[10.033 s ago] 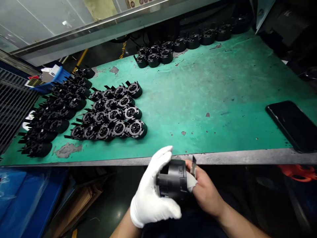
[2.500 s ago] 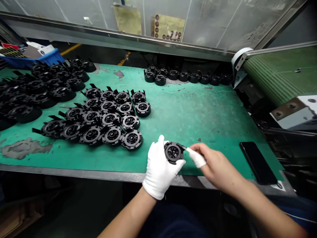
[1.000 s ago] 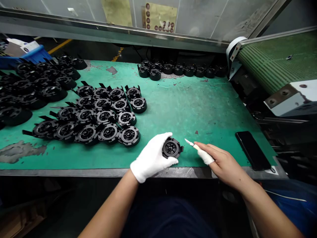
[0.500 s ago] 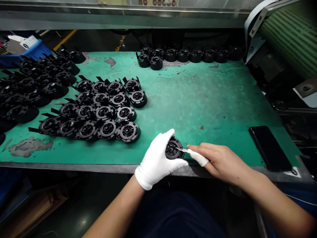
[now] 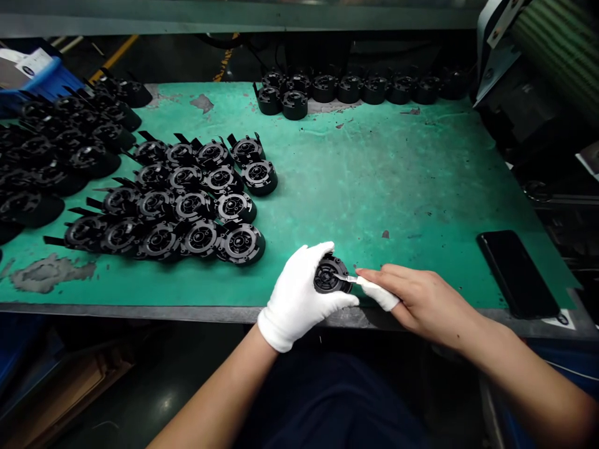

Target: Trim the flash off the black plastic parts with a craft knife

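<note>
My left hand [image 5: 299, 296], in a white glove, grips a round black plastic part [image 5: 329, 275] near the front edge of the green table [image 5: 374, 174]. My bare right hand [image 5: 416, 302], with one finger wrapped in white, holds a small blade [image 5: 349, 279]. The blade's tip rests on the face of the part. Just left of my hands, several matching black parts [image 5: 187, 199] lie in rows.
More black parts are piled at the far left [image 5: 56, 156] and lined along the back edge [image 5: 355, 90]. A black phone [image 5: 517, 273] lies at the front right. A blue bin [image 5: 32, 75] stands at the back left; a green conveyor [image 5: 556, 43] at the right.
The blade has come from beside the part onto its face, with both hands staying at the front edge. The view has tilted downward.
</note>
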Motion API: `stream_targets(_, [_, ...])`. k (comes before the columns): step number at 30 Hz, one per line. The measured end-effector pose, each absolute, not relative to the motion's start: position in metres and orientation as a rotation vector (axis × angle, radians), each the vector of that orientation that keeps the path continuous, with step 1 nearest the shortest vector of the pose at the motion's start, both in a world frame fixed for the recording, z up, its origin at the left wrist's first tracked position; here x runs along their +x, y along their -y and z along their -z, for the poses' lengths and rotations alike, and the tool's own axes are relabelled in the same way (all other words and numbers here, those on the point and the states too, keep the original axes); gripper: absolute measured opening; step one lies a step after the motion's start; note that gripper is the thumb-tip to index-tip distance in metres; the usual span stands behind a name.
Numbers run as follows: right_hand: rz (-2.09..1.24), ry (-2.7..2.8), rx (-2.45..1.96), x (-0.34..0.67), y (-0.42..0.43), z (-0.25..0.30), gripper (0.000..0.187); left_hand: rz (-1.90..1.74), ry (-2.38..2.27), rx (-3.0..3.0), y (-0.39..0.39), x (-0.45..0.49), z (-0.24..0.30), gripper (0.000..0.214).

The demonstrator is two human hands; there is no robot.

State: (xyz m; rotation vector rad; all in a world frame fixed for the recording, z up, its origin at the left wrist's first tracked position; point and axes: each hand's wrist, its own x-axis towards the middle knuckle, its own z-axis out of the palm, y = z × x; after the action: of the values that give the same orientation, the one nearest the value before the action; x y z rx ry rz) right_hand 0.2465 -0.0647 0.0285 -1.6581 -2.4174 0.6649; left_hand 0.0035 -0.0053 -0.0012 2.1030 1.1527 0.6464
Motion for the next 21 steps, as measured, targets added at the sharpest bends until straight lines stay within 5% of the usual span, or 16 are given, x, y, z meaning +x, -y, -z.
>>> stream_targets(21, [-0.597,2.454,-1.65,0.2437,0.0667,-0.03,0.051,-0.687,-1.147,2.109,0.0033,0.0061,0.0005,0.088])
